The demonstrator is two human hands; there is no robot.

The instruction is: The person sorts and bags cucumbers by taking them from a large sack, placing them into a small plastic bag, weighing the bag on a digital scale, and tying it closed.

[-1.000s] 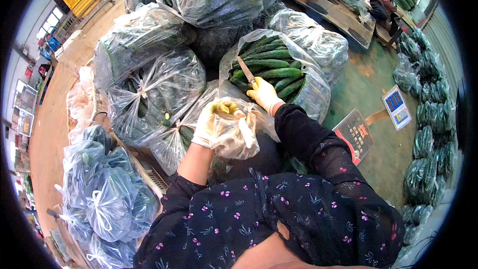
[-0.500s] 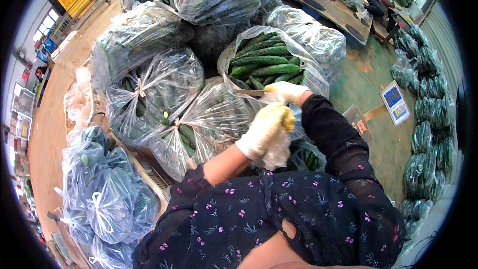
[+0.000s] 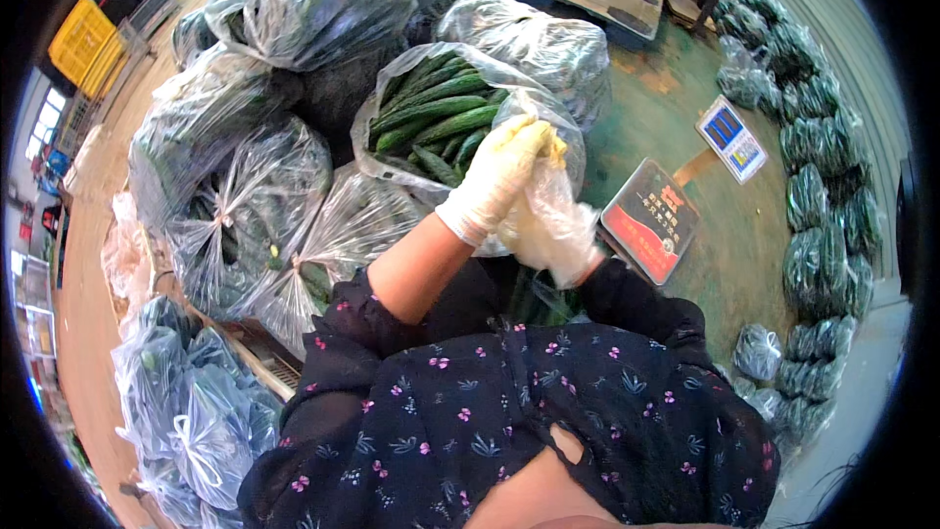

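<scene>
In front of me stands an open clear plastic bag (image 3: 568, 152) full of long dark-green cucumbers (image 3: 446, 113). My left hand (image 3: 504, 171), in a whitish glove with yellow on its fingers, is closed on gathered clear plastic at the bag's right side. My right hand (image 3: 563, 245), gloved as well, is lower and closer to my body, partly behind loose plastic. Motion smears it, and its fingers cannot be made out. No knife shows in either hand.
Knotted bags of cucumbers (image 3: 245, 206) crowd the left and back. Blue-tinted tied bags (image 3: 211, 421) lie at lower left. To the right are a dark sign board (image 3: 651, 220) and a blue-white card (image 3: 731, 140). Bagged bundles (image 3: 818, 225) line the right wall.
My right hand has drawn back toward my body, and the knife seen by it is out of sight. My left hand has risen to the bag's right side. The view has shifted rightward.
</scene>
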